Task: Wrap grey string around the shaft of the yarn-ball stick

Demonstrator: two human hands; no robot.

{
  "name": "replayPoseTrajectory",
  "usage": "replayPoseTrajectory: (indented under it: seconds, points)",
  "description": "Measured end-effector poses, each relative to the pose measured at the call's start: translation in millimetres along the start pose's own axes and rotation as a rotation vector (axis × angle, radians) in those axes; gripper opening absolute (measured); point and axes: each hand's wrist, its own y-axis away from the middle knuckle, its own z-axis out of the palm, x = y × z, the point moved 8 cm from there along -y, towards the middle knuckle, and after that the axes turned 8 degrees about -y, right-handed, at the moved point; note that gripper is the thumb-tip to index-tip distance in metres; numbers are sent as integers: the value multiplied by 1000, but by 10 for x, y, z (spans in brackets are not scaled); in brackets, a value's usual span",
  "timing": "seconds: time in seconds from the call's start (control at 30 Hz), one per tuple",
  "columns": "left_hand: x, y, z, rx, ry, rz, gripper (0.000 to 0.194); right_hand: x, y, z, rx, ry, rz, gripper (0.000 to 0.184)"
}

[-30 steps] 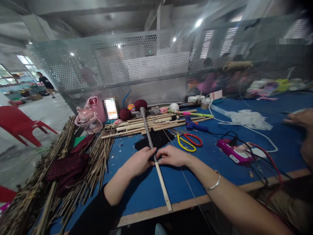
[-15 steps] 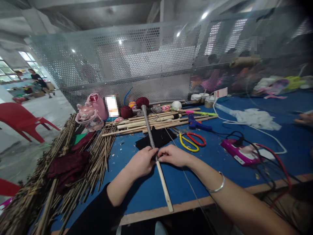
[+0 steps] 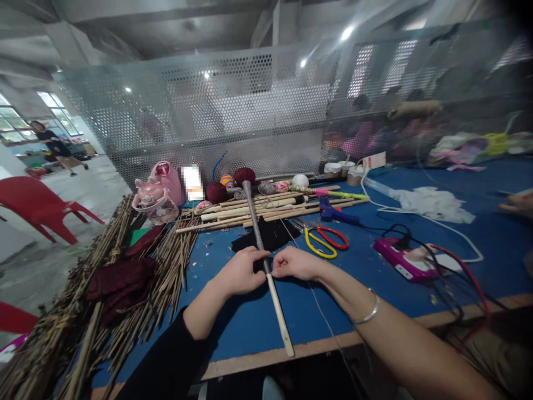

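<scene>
A pale wooden stick (image 3: pixel 278 314), its upper length wrapped in grey yarn (image 3: pixel 255 219), slants across the table and ends near the front edge. My left hand (image 3: pixel 245 270) is closed around the stick where the wrapping meets bare wood, thumb and forefinger on opposite sides. Just to its right, my right hand (image 3: pixel 295 264) is pinched against the stick; what lies between those fingertips is too small to make out. A thin grey strand (image 3: pixel 322 314) passes under my right hand toward the table's front edge. Beyond my hands lies a black cloth (image 3: pixel 277 236) under the stick.
Yellow-and-red-handled scissors (image 3: pixel 320 250), a blue glue gun (image 3: pixel 333 211) and a purple power strip (image 3: pixel 402 258) lie right. Wooden sticks (image 3: pixel 225 214) and yarn balls (image 3: pixel 216 192) are behind. Bundled twigs (image 3: pixel 166 278) fill the left. Another person's hand (image 3: pixel 518 205) shows at the right edge.
My right hand's fingers have curled into a tighter pinch beside the stick. My left hand's fingers have shifted slightly on the stick. In the background, a walking person has moved left.
</scene>
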Motion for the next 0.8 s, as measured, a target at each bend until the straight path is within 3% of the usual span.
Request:
replayPoseTrajectory:
  seconds: [0.1,0.17,0.27,0.37,0.53,0.7,0.8]
  points:
    - [-143,-103,19,51,132,-170,25,25,-11,-4,1,-30,19,19]
    - [-301,-176,55,88,204,-322,21,44,-12,-11,4,-19,46,19]
    - [-485,-248,154,102,354,-469,26,58,-12,-17,7,-27,71,18]
    - [-592,-223,337,60,701,-606,33,58,-19,-19,5,-67,67,17]
    - [-504,-187,375,22,923,-561,31,76,-1,21,-63,-249,90,22]
    - [-387,-165,308,-61,1106,-498,38,44,95,301,-314,-624,210,23]
    - [-367,-158,258,-54,1220,-476,41,-106,97,466,-416,-777,192,26]
